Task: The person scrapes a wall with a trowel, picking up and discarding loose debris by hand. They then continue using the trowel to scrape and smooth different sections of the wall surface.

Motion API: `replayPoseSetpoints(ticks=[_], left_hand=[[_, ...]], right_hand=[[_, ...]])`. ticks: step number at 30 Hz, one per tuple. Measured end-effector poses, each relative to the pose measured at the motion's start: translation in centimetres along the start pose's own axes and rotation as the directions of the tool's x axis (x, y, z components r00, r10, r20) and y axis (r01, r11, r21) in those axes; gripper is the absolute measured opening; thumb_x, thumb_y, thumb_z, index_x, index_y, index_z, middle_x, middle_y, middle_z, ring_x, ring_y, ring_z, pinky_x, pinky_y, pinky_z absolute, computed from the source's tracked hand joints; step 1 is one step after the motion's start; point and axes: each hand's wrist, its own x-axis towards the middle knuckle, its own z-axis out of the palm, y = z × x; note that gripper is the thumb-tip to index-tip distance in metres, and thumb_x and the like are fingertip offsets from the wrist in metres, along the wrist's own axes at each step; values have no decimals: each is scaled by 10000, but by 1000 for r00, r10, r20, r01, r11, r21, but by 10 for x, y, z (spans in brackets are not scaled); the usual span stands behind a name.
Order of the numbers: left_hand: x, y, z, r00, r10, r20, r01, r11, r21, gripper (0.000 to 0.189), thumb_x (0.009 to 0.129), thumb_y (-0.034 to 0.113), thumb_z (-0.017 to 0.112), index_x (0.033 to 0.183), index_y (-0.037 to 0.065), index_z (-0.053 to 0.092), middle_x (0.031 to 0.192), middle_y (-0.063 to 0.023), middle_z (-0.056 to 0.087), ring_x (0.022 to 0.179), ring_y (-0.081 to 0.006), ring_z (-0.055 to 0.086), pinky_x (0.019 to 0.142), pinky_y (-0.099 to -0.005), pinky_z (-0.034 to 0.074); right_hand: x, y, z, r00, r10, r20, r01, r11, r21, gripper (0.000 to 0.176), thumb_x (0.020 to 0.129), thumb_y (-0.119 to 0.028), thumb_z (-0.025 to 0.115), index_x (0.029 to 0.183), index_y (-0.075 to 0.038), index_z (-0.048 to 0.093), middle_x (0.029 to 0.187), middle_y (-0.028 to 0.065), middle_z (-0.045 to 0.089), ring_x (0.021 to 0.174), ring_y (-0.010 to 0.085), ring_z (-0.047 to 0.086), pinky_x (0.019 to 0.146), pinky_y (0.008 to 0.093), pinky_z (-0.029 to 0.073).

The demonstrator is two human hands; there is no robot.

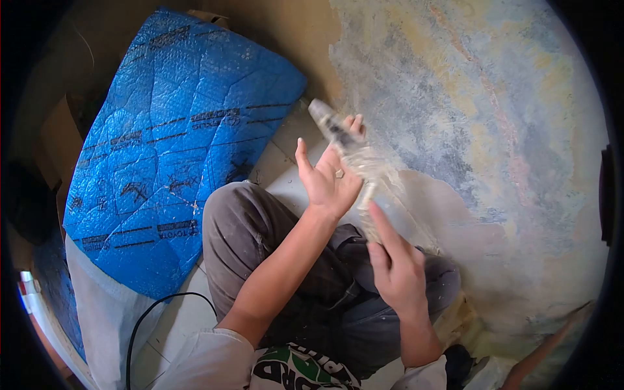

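Observation:
My right hand [401, 273] is closed round the lower end of a long, pale tool with a dark middle and a grey tip [335, 130], its index finger stretched along the handle. Pale, frayed-looking material surrounds the middle of the tool, which is smeared by motion; its exact kind I cannot tell. My left hand [330, 179] lies palm up behind the tool, thumb out and fingers apart. A small beige flake [339, 173] rests on that palm. The tool crosses in front of the left fingers and hides part of them.
Blue bubble wrap [188, 143] with printed lettering covers a large item on the left. A patchy grey and yellow wall surface [448, 117] rises on the right. A black cable [140, 318] curves over the pale floor tiles [179, 325] beside my bent knee [237, 214].

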Motion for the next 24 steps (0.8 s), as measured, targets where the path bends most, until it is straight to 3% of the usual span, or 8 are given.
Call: replayPoseSetpoints(ticks=[3,5,6,9,12,15,20,24], left_hand=[[0,1,15,1000,-13,-21,15,999,50,943,970,673,344,1579,-35,222,1659,-171,249,1555,-284,168,1270,-425,160],[0,2,18,998,-2,63,6,998,-59,944,967,677,350,1578,-33,229,1657,-168,255,1551,-285,180,1267,-427,171],[0,1,17,994,-2,105,3,1000,-12,943,968,678,352,1576,-33,234,1657,-165,256,1545,-283,200,1263,-431,187],[0,2,7,998,-12,68,16,998,-57,936,972,671,352,1578,-31,229,1659,-164,251,1540,-281,214,1262,-439,194],[-2,1,19,998,-31,63,34,998,-46,965,961,701,361,1580,-27,227,1660,-166,246,1540,-280,214,1259,-447,194],[-4,-4,23,995,-59,80,63,997,-54,999,935,751,372,1601,24,210,1663,-164,241,1540,-280,209,1251,-451,203],[-12,-15,21,993,-102,65,90,981,170,1048,862,837,406,1639,184,142,1674,-137,208,1529,-277,227,1227,-463,229],[-13,-14,17,987,-151,53,133,960,245,1081,842,880,350,1643,188,135,1653,-105,255,1457,-234,316,1179,-425,253]], right_hand=[[-7,-4,-1,965,-137,-225,155,986,65,462,985,-140,632,1439,-103,558,896,188,678,704,319,659,648,380,546],[-4,5,0,975,-141,-169,144,990,3,466,995,-153,622,1445,-64,542,912,177,691,734,311,672,695,381,555],[1,14,4,995,-97,-2,97,995,-3,465,998,-144,612,1442,-34,534,954,180,701,765,321,684,727,390,555],[1,7,-6,962,138,235,-138,990,-15,474,999,-111,585,1442,35,502,1095,190,711,932,339,714,836,410,545],[-13,10,-5,969,195,-152,-154,957,247,521,978,-121,624,1451,46,485,1036,148,715,869,209,689,814,351,538],[-5,15,-5,916,326,-236,-159,832,532,493,960,-117,664,1401,54,525,1047,112,714,876,156,652,819,314,526],[33,28,13,914,326,-243,-215,895,389,267,908,-109,737,1129,24,665,977,88,724,849,109,649,754,296,520],[46,34,34,937,271,-219,-187,922,339,238,897,-141,761,1046,26,679,833,96,733,749,142,684,706,312,533]])
